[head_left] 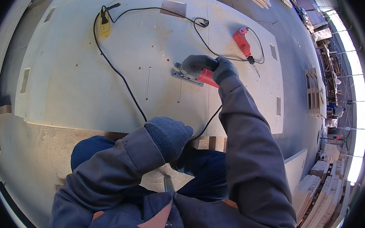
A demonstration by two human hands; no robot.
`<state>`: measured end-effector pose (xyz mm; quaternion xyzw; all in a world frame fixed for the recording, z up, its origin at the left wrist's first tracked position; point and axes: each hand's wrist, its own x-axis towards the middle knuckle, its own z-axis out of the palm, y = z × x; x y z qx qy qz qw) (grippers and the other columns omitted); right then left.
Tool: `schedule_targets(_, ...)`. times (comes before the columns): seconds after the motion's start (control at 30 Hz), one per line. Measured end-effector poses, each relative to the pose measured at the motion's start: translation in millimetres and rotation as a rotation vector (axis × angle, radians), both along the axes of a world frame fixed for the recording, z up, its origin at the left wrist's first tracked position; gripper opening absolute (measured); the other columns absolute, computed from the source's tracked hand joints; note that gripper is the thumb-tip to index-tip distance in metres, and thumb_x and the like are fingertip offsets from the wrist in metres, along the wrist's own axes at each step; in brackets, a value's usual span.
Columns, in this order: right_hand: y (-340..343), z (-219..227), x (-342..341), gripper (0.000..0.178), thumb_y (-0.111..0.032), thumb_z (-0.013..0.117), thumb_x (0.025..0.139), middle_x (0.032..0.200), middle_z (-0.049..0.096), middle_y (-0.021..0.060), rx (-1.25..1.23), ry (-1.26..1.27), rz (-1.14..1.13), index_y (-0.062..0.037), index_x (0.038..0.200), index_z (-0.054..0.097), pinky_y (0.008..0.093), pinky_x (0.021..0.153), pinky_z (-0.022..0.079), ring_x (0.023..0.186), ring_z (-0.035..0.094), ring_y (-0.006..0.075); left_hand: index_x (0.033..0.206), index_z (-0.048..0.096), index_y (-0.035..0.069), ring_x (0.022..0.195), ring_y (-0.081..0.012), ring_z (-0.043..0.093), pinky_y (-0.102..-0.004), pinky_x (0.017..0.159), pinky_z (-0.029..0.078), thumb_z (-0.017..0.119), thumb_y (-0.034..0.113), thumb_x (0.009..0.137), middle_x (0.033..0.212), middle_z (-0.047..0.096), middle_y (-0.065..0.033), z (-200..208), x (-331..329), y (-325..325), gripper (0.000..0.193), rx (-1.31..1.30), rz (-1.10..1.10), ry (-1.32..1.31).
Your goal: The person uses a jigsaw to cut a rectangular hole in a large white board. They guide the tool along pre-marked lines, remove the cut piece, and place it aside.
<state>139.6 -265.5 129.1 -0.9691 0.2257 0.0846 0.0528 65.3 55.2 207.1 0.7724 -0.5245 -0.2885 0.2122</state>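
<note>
My right hand (225,69), in a grey glove, is closed around the handle of a red and dark-grey jigsaw (208,77). The tool's flat metal base lies over the large pale board (124,38); I cannot tell whether it touches. My left hand (171,134), gloved too, is curled closed by the board's near edge. A black power cord (118,72) runs into this hand and comes out at its fingers, then rises toward the jigsaw. Two thin slits (148,84) with small holes at their ends mark the board left of the jigsaw.
A red corded drill (242,41) with a long bit lies at the board's far right. Toward the far left is a yellow socket block (105,26) with a plug in it. Rectangular cutouts (173,8) pierce the board. Stacked timber (318,195) and pallets (314,91) stand on the right.
</note>
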Motion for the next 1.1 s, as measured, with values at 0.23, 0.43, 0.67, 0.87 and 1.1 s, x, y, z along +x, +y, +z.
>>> schedule_targets(0.23, 7, 10, 1, 0.029, -0.014, 0.064, 0.085, 0.113, 0.071, 0.0135, 0.024, 0.079, -0.040, -0.0162, 0.114, 0.067, 0.0414, 0.096, 0.050, 0.113, 0.066, 0.0344, 0.106, 0.070, 0.003, 0.086, -0.0354, 0.072, -0.0451, 0.078, 0.059, 0.064, 0.014, 0.089, 0.095, 0.072, -0.0200, 1, -3, 3, 0.020, 0.000, 0.002, 0.046)
schedule_targets(0.43, 0, 8, -1, 0.029, -0.014, 0.064, 0.084, 0.112, 0.070, 0.0147, 0.014, 0.063, -0.049, -0.0149, 0.112, 0.066, 0.0420, 0.095, 0.050, 0.113, 0.065, 0.0352, 0.106, 0.069, 0.003, 0.088, -0.0358, 0.072, -0.0451, 0.079, 0.059, 0.062, 0.015, 0.092, 0.098, 0.072, -0.0202, 0, 0, 0, 0.020, 0.032, -0.042, 0.097)
schedule_targets(0.67, 2, -4, 2, 0.029, -0.008, 0.064, 0.077, 0.103, 0.072, 0.0180, 0.025, -0.038, -0.028, -0.0129, 0.105, 0.068, 0.0420, 0.092, 0.051, 0.108, 0.066, 0.0379, 0.105, 0.070, 0.004, 0.089, -0.0363, 0.072, -0.0464, 0.080, 0.058, 0.062, 0.018, 0.091, 0.096, 0.072, -0.0201, -7, -6, 3, 0.021, 0.027, -0.020, 0.069)
schedule_targets(0.87, 0, -2, 1, 0.028, -0.009, 0.064, 0.078, 0.104, 0.072, 0.0179, 0.011, -0.037, -0.014, -0.0127, 0.106, 0.068, 0.0420, 0.093, 0.051, 0.109, 0.066, 0.0379, 0.104, 0.070, 0.005, 0.089, -0.0363, 0.072, -0.0468, 0.080, 0.058, 0.062, 0.019, 0.091, 0.095, 0.072, -0.0201, -18, -11, 0, 0.021, -0.021, -0.007, 0.063)
schedule_targets(1.1, 1, -3, -1, 0.027, -0.009, 0.064, 0.078, 0.104, 0.072, 0.0184, 0.033, -0.059, -0.034, -0.0126, 0.105, 0.068, 0.0421, 0.092, 0.051, 0.108, 0.066, 0.0380, 0.104, 0.070, 0.005, 0.088, -0.0364, 0.072, -0.0471, 0.079, 0.058, 0.063, 0.019, 0.091, 0.094, 0.072, -0.0203, -21, -12, -3, 0.021, -0.005, -0.023, 0.073)
